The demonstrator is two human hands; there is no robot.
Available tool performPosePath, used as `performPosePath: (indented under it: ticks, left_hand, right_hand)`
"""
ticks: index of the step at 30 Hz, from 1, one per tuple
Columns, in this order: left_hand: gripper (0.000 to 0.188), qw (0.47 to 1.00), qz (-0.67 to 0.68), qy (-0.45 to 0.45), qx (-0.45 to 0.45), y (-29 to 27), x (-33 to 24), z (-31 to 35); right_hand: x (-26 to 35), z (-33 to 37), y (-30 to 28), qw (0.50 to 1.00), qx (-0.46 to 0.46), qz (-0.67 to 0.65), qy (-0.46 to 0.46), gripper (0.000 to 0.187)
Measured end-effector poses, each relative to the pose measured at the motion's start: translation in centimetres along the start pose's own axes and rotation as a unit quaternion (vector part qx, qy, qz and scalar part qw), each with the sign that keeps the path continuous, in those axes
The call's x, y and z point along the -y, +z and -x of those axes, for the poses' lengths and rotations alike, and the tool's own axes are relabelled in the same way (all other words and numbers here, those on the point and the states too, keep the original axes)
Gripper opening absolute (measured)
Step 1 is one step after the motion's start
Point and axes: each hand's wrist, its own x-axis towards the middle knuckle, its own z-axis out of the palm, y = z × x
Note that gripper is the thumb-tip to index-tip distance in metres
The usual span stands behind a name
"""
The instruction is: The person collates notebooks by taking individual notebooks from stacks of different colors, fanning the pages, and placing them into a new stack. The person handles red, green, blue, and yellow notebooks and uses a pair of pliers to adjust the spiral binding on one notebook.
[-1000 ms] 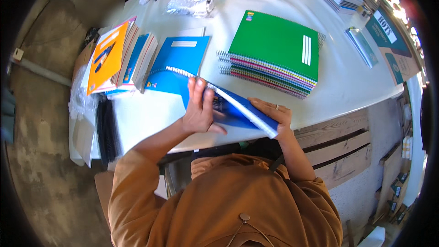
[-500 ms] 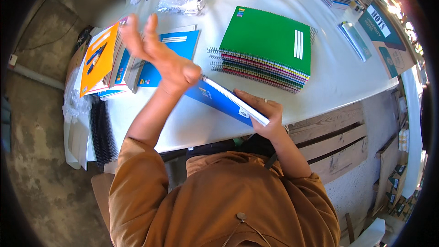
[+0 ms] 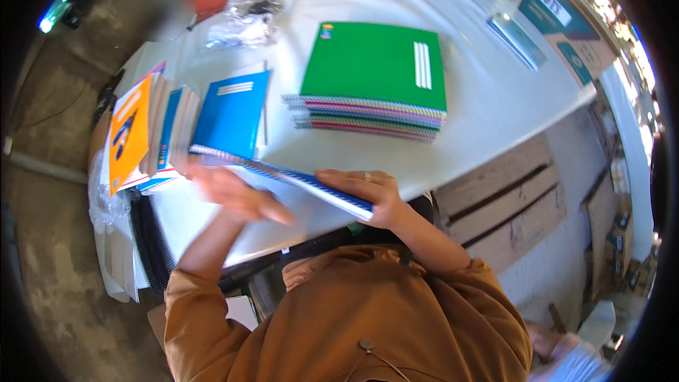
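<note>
My right hand (image 3: 368,194) grips a blue spiral notebook (image 3: 311,182) by its right end, fingers on top. The notebook is held edge-on above the table's near side, its coil running along the upper edge. By its left part is my left hand (image 3: 233,194), smeared by motion, with fingers stretched out and thumb apart, holding nothing. Behind the held notebook lies a lighter blue notebook (image 3: 232,114). To the right of that stands a stack of spiral notebooks with a green cover (image 3: 375,64) on top.
At the left are an orange cover (image 3: 129,134), piled covers and pages, and a bundle of black coils (image 3: 150,230). Clear plastic wrap (image 3: 247,18) lies farther back. At the right are a flat clear-blue packet (image 3: 516,41) and a carton (image 3: 559,21). Someone's arm (image 3: 555,343) shows lower right.
My left hand has come down from its raised position to the notebook's near side. The held notebook has tipped more edge-on. The whole view has shifted, and an arm has appeared at lower right.
</note>
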Motion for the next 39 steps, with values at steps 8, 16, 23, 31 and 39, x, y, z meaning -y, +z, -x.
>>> performPosePath:
  ticks: [8, 16, 23, 31, 39]
  left_hand:
    - [0.047, 0.917, -0.201, 0.101, -0.328, -7.4, -8.6, -11.3]
    - [0.042, 0.942, -0.182, 0.074, -0.271, -9.5, -6.4, -16.2]
    - [0.036, 0.893, -0.258, 0.151, -0.337, -10.1, -6.1, -16.3]
    - [0.059, 0.906, -0.203, 0.135, -0.346, -0.3, -8.2, -11.5]
    - [0.058, 0.949, -0.255, 0.124, -0.139, -3.7, -7.9, -9.2]
  right_hand:
    - [-0.7, -0.3, -0.1, 0.998, -0.051, 0.011, 0.019, 0.032]
    - [0.6, -1.5, 0.2, 0.972, -0.046, -0.133, 0.187, 0.038]
    - [0.6, -1.0, 0.7, 0.977, -0.053, -0.057, 0.199, 0.036]
    - [0.4, -1.3, -0.4, 0.996, -0.031, 0.044, 0.068, 0.036]
    - [0.4, -1.8, 0.2, 0.996, -0.048, 0.002, 0.073, 0.038]
